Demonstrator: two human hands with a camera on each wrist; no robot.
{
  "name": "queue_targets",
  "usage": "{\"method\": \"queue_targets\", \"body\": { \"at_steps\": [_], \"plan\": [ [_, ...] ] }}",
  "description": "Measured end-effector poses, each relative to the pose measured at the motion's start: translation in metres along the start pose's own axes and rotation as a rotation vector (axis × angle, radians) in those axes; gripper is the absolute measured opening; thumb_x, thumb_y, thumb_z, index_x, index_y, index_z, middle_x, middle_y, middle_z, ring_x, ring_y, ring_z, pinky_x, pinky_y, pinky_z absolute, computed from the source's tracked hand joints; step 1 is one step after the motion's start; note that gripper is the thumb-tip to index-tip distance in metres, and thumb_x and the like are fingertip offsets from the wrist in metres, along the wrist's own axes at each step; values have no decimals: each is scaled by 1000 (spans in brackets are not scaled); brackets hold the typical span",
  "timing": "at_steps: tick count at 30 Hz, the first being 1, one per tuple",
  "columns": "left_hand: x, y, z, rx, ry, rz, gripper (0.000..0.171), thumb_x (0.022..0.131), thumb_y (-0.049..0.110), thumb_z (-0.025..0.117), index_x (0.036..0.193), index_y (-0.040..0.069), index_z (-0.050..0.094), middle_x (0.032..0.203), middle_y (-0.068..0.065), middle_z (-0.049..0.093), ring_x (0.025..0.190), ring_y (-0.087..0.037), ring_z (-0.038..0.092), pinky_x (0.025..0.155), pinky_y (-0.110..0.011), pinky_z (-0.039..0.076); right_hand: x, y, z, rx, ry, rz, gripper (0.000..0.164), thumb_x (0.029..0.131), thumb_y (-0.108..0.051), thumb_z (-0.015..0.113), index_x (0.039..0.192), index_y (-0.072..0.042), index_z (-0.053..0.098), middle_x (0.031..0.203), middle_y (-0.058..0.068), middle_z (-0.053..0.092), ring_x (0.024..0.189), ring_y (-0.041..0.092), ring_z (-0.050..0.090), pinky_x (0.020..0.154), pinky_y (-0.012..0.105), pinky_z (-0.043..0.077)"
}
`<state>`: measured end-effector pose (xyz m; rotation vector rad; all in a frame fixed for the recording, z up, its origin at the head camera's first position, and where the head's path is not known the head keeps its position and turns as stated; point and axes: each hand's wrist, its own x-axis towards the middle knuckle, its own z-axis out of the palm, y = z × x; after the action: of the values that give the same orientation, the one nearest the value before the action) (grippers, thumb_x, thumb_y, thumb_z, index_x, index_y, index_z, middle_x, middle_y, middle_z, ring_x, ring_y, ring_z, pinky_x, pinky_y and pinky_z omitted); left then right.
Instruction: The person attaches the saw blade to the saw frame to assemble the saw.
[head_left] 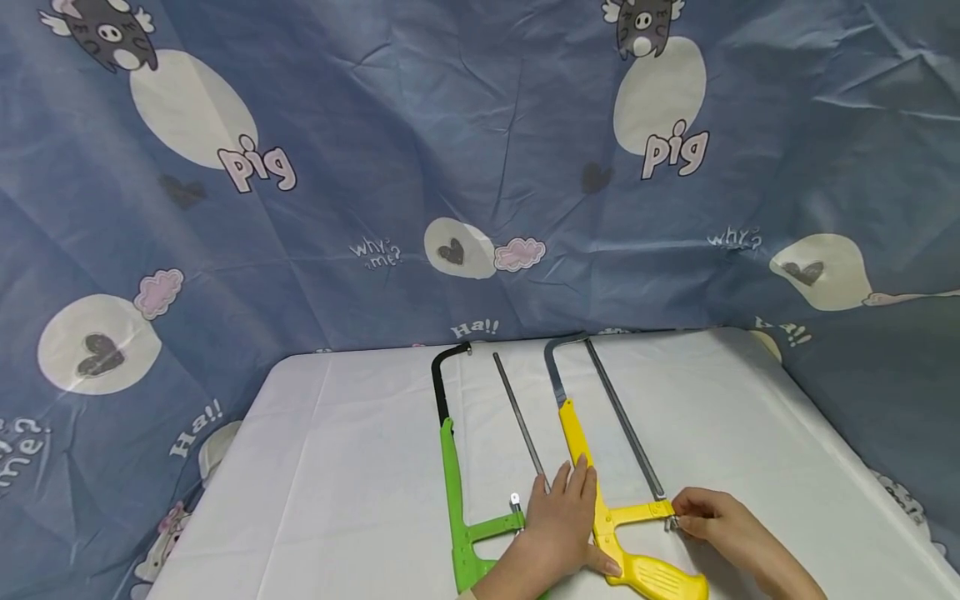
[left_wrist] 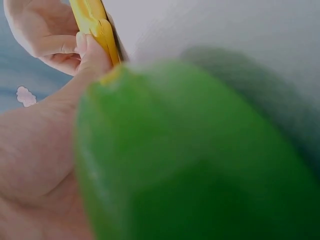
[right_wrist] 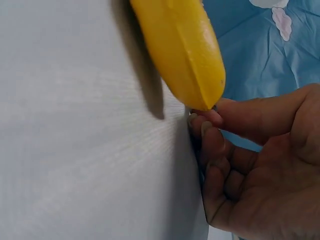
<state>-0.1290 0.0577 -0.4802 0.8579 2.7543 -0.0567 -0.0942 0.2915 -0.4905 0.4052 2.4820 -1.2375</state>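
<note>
A yellow hacksaw lies on the white table, its dark blade running along the right side of the frame. My left hand rests on the yellow frame with fingers extended and its thumb on the saw near the handle. With thumb and fingers, my right hand pinches the wing nut at the end of the yellow arm. In the right wrist view the yellow handle hides that nut. Beneath my left forearm passes the lower part of a green hacksaw.
Between the two saws lies a loose blade, its lower end hidden by my left hand. The green saw's arm carries a metal pin. Behind the white tabletop hangs a blue printed cloth.
</note>
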Motion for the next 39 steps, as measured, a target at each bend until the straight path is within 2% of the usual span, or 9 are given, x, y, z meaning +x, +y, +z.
{"method": "queue_targets", "body": {
  "at_steps": [9, 13, 23, 27, 33, 39],
  "plan": [
    [1, 1, -1, -11, -10, -8, 124, 59, 86, 65, 159, 23, 24, 167, 4, 18, 152, -19, 26, 117, -49, 34, 3, 6, -12, 62, -106, -65, 15, 87, -4, 62, 101, -1, 68, 88, 4, 62, 79, 18, 49, 65, 31, 42],
    [1, 1, 0, -14, -8, -11, 125, 59, 86, 64, 159, 23, 24, 167, 4, 18, 153, -18, 25, 117, -49, 34, 4, 5, -11, 75, -96, -69, 14, 85, -3, 62, 98, -1, 68, 87, 3, 62, 78, 18, 50, 64, 31, 43],
    [1, -1, 2, -37, -12, -3, 126, 59, 84, 66, 159, 21, 24, 168, 2, 17, 153, -20, 25, 118, -50, 33, 1, 1, -3, 58, -4, -39, 11, 85, 1, 62, 94, 0, 67, 83, 4, 62, 76, 18, 51, 63, 30, 45],
    [0, -2, 3, -22, -7, -12, 126, 59, 85, 65, 159, 21, 24, 168, 2, 17, 152, -20, 26, 118, -50, 33, -3, -2, 5, -23, 96, -14, 9, 85, -3, 65, 93, -5, 68, 82, 2, 64, 74, 17, 53, 62, 30, 46],
    [-1, -1, 2, -5, 2, -13, 127, 58, 86, 64, 159, 21, 24, 168, 2, 18, 152, -21, 27, 117, -50, 34, -11, -6, 11, -159, 227, -93, 9, 81, -5, 71, 83, -9, 63, 75, 0, 62, 69, 15, 51, 57, 26, 43],
    [-1, 0, 1, -6, 16, -2, 127, 57, 86, 65, 158, 20, 26, 167, 1, 20, 151, -22, 29, 116, -51, 35, -20, -14, 16, -256, 284, -152, 14, 78, -1, 72, 75, -11, 62, 68, -1, 59, 63, 15, 48, 53, 25, 40]
  ]
}}
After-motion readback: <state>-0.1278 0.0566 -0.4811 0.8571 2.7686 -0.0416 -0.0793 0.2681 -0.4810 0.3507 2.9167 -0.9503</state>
